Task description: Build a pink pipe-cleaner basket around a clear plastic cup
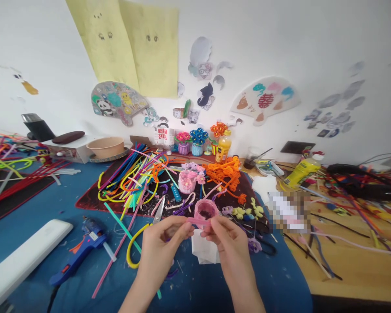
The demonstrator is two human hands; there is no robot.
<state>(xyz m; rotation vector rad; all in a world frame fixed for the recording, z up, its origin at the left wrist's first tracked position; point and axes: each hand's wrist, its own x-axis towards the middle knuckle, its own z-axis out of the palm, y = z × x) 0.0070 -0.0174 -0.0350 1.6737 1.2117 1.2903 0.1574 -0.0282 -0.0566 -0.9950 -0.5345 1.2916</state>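
My left hand (pixel 161 245) and my right hand (pixel 226 241) are raised over the blue mat (pixel 35 208), both pinching the two ends of a short pink pipe cleaner strip (pixel 197 222). The strip runs along the near side of a small round pink pipe cleaner basket (pixel 206 210) with a dark hollow. Both hands' fingers are closed on the strip. A folded white paper piece (pixel 204 250) lies on the mat just below my hands.
A blue glue gun (pixel 81 252) and a white bar (pixel 22 258) lie at the left. Scissors (pixel 158 211), loose coloured pipe cleaners (pixel 133 178), an orange bundle (pixel 226 174) and another pink basket (pixel 187 181) sit on the dark mat. Bottles, small flower pots and clutter stand behind and right.
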